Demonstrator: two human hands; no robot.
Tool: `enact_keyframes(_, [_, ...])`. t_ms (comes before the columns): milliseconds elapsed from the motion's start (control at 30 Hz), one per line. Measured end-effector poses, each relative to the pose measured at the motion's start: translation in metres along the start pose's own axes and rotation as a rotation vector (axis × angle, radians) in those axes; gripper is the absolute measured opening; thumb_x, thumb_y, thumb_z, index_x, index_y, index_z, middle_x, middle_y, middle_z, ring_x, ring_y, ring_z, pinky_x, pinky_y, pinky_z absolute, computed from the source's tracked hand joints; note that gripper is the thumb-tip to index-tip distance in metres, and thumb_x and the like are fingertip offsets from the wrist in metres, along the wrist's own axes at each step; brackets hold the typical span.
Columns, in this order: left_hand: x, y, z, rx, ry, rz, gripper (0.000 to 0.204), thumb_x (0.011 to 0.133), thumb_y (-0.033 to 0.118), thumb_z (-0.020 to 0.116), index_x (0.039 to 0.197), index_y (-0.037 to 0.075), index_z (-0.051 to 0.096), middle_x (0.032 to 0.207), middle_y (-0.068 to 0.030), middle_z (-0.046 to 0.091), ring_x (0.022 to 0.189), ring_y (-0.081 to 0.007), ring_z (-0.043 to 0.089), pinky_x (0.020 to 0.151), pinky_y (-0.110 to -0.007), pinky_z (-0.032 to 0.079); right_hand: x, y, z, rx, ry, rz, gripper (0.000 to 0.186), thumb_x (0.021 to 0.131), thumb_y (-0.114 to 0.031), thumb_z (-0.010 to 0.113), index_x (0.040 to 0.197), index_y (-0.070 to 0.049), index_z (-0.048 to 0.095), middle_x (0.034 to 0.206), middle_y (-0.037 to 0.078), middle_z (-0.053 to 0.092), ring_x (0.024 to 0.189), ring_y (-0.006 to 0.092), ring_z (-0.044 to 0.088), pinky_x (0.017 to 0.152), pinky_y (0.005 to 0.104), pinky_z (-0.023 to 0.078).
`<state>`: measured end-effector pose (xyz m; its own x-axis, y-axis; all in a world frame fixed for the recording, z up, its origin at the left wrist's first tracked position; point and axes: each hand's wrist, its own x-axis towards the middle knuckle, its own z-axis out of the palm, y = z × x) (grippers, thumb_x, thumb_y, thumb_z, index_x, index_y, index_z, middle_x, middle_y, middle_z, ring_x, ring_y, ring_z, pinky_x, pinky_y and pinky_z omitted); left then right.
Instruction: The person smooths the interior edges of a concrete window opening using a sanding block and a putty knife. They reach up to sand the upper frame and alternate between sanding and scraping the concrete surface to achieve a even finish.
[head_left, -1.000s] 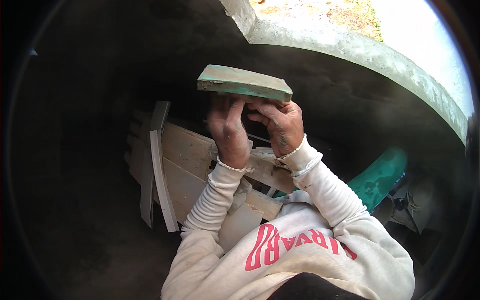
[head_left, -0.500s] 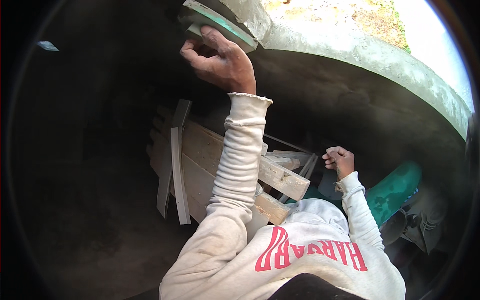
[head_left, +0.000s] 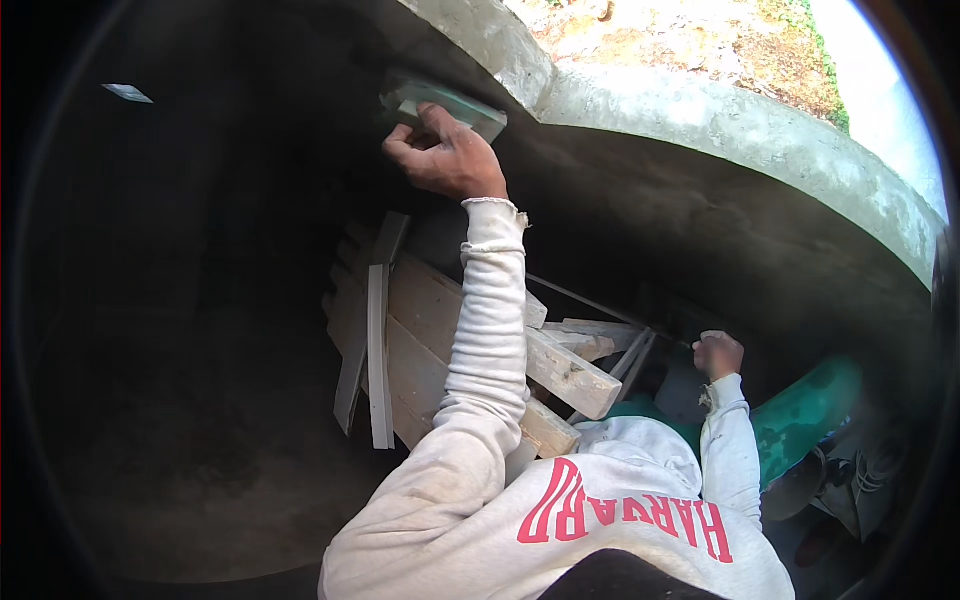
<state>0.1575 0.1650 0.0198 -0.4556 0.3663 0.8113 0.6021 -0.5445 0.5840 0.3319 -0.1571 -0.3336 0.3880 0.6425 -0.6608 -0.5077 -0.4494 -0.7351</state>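
Note:
My raised left hand (head_left: 450, 160) is closed round the pale handle of a plastering float (head_left: 484, 116) with a greenish plate. The float lies against the dark wall face just under the concrete ledge (head_left: 680, 95); how firmly it touches, I cannot tell. Lower on the right, my right hand (head_left: 718, 356) is curled into a fist. Whether something is inside that fist is hidden. A thin stick (head_left: 590, 300) runs toward it, but I cannot see contact.
Below my left forearm stands a wooden plank platform (head_left: 410, 300) with pale strips (head_left: 379, 355) across it and jutting beam ends (head_left: 575, 373). A green rounded object (head_left: 810, 410) and dim clutter (head_left: 850, 485) are at the lower right. Bright ground (head_left: 690, 40) shows beyond the ledge.
My left hand and the float have come down from the ledge's edge onto the wall face below. My right hand has shifted right and down, its fingers now more tightly curled.

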Motion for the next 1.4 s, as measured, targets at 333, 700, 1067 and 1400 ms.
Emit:
enact_keyframes(333, [0.009, 0.026, 0.008, 0.036, -0.048, -0.075, 0.027, 0.095, 0.02, 0.067, 0.092, -0.001, 0.05, 0.077, -0.0133, 0.061, 0.068, -0.0234, 0.06, 0.062, -0.036, 0.049, 0.005, 0.0, 0.006, -0.11, 0.027, -0.007, 0.013, 0.091, -0.012, 0.064, 0.088, -0.003, 0.071, 0.073, 0.007, 0.069, 0.054, 0.0127, 0.06, 0.05, 0.028, 0.052])
enact_keyframes(700, [0.028, 0.057, 0.019, -0.014, 0.037, 0.088, 0.028, 0.093, 0.02, 0.07, 0.092, -0.002, 0.052, 0.076, -0.0107, 0.061, 0.061, -0.0207, 0.058, 0.056, -0.034, 0.048, 0.019, -0.002, 0.003, -0.173, 0.042, -0.014, 0.014, 0.089, -0.012, 0.061, 0.087, -0.002, 0.071, 0.07, 0.007, 0.067, 0.053, 0.013, 0.059, 0.049, 0.0281, 0.05])
enact_keyframes(1067, [0.049, 0.07, 0.027, -0.133, 0.029, 0.155, 0.029, 0.094, 0.019, 0.07, 0.091, -0.003, 0.052, 0.074, -0.0096, 0.059, 0.063, -0.0172, 0.056, 0.059, -0.033, 0.047, 0.023, 0.003, 0.0, -0.27, 0.05, -0.002, 0.013, 0.091, -0.013, 0.063, 0.087, -0.003, 0.071, 0.07, 0.008, 0.068, 0.053, 0.0135, 0.06, 0.048, 0.0299, 0.051])
enact_keyframes(1400, [0.088, 0.093, 0.024, -0.332, 0.022, 0.096, 0.028, 0.092, 0.018, 0.072, 0.087, -0.001, 0.052, 0.073, -0.0069, 0.06, 0.063, -0.0144, 0.055, 0.06, -0.031, 0.047, 0.037, 0.012, -0.001, -0.244, 0.026, -0.044, 0.012, 0.089, -0.012, 0.063, 0.084, -0.004, 0.071, 0.068, 0.009, 0.067, 0.051, 0.0146, 0.06, 0.047, 0.0311, 0.05])
